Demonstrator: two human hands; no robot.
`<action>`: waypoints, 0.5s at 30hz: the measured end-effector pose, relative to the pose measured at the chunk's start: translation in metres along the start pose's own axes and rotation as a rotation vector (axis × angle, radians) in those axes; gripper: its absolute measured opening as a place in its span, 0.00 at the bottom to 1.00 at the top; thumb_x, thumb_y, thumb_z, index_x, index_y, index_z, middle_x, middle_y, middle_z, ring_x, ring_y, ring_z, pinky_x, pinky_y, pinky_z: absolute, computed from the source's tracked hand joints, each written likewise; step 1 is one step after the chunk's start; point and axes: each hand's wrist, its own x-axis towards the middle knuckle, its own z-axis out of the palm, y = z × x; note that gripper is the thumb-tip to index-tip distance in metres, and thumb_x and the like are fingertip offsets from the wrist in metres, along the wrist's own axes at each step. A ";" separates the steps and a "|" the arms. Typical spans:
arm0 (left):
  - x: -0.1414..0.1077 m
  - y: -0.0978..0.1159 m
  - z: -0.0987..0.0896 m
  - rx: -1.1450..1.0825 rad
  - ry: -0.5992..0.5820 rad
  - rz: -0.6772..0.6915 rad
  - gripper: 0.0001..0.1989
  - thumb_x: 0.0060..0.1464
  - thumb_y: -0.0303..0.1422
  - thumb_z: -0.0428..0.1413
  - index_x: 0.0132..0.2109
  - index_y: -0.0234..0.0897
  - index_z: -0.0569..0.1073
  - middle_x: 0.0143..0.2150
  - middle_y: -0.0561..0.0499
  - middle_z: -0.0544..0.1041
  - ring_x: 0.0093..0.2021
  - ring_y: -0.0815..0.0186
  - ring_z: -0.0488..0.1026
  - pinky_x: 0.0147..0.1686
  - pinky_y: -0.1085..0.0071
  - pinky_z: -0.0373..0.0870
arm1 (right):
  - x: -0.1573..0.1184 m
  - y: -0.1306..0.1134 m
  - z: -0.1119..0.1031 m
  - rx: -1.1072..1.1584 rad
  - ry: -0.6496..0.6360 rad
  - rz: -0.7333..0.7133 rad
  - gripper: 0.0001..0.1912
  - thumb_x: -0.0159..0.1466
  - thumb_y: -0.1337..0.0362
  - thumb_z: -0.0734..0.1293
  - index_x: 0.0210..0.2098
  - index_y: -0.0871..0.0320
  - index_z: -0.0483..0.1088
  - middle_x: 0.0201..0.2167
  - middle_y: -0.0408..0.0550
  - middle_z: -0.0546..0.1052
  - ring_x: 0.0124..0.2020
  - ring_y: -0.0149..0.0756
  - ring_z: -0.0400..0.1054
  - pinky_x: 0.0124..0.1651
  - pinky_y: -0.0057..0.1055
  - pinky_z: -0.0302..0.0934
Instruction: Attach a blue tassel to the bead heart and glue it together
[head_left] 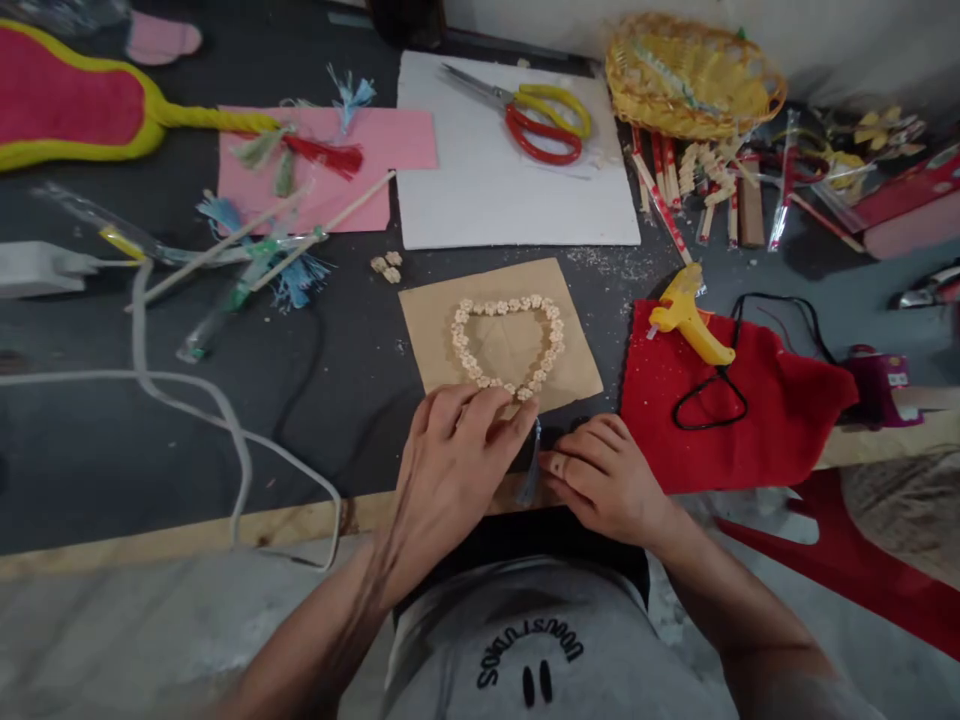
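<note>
A heart-shaped ring of small pale flower pieces (555, 335) lies on a square of brown paper (431, 310). My left hand (457, 455) rests over the paper's lower edge, fingers bent, its fingertips at the bottom of the ring; what they hold, if anything, is hidden. Just right of it a thin blue-grey tassel (531, 475) hangs down from near the ring's lower point. My right hand (604, 475) is beside the tassel with its fingers curled together, and its fingertips touch or nearly touch the tassel.
Red cloth (765, 440) carries a yellow glue gun (690, 315) at the right. Behind are scissors (540, 125) on a white board (450, 200) and a wicker basket (694, 80). Tassels and sticks lie on pink paper (409, 140); a white cable (240, 450) loops at the left.
</note>
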 end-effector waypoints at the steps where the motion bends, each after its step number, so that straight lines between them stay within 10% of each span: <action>1: 0.002 0.000 0.001 0.019 -0.016 -0.001 0.19 0.62 0.24 0.54 0.58 0.41 0.73 0.49 0.46 0.77 0.50 0.53 0.68 0.48 0.57 0.68 | 0.000 0.001 0.001 0.007 0.001 -0.008 0.07 0.69 0.66 0.66 0.42 0.57 0.77 0.34 0.46 0.81 0.37 0.36 0.70 0.43 0.37 0.61; 15: 0.004 -0.007 0.011 -0.052 -0.042 -0.028 0.24 0.59 0.19 0.51 0.59 0.41 0.74 0.50 0.42 0.76 0.49 0.56 0.68 0.51 0.57 0.70 | -0.004 0.005 0.006 -0.004 -0.030 -0.071 0.09 0.69 0.67 0.66 0.47 0.52 0.76 0.34 0.43 0.79 0.38 0.37 0.64 0.44 0.39 0.54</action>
